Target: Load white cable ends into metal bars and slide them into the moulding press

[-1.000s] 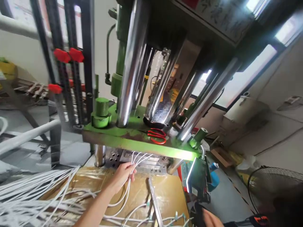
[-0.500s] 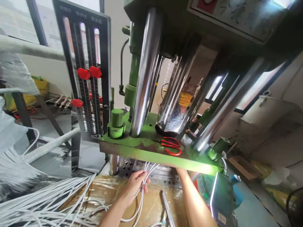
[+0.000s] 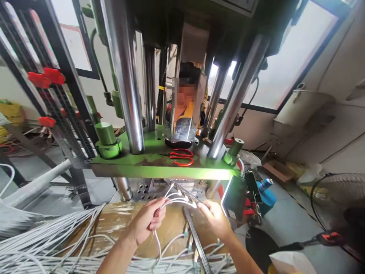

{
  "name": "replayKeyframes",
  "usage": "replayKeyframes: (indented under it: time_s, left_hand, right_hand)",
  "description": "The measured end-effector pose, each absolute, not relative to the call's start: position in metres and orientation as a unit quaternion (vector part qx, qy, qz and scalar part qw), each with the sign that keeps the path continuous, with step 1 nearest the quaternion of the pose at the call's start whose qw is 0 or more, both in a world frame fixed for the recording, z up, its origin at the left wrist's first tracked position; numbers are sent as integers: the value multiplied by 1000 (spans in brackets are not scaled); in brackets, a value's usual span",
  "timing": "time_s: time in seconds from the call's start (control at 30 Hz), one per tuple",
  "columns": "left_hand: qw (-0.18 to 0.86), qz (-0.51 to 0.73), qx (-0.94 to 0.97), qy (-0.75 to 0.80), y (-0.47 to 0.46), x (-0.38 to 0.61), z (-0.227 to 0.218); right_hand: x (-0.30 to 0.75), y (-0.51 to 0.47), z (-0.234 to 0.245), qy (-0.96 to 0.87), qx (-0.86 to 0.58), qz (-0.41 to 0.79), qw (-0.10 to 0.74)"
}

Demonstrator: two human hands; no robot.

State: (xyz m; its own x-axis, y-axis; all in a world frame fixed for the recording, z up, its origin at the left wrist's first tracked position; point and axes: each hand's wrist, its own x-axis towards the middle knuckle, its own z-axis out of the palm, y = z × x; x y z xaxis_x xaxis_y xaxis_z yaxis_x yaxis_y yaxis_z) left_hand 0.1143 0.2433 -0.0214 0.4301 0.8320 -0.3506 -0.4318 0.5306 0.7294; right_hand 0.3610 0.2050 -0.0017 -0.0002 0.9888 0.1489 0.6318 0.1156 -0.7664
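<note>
My left hand (image 3: 146, 220) is closed around a few thin white cables (image 3: 170, 201), which arch from its fingers toward the right. Their white connector ends sit along a narrow metal bar (image 3: 182, 190), held slantwise in front of the press. The bar's near end is pinched by my right hand (image 3: 214, 216). Just behind the bar's far end lies the metal mould (image 3: 159, 187), partly hidden under the green press plate (image 3: 154, 171). A second metal bar (image 3: 196, 239) rests below, between my forearms, with white cables reaching it.
Red-handled scissors (image 3: 182, 156) lie on the green plate. Steel columns (image 3: 125, 83) rise from it. Many white cables (image 3: 57, 236) spread over the tape-covered brown surface (image 3: 114, 217). A lit box (image 3: 236, 198) and a fan (image 3: 339, 201) stand right. A person (image 3: 185, 102) shows between the columns.
The view has turned right and now shows more of the right side. My right hand has come out from under the green plate, with the metal bar and cable ends now visible.
</note>
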Motion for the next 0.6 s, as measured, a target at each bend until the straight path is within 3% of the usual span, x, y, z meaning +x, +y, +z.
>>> replayKeyframes:
  time_s: [0.6]
  left_hand:
    - [823, 264, 313, 394, 175, 119, 7]
  right_hand:
    - [373, 134, -12, -618, -620, 347, 335]
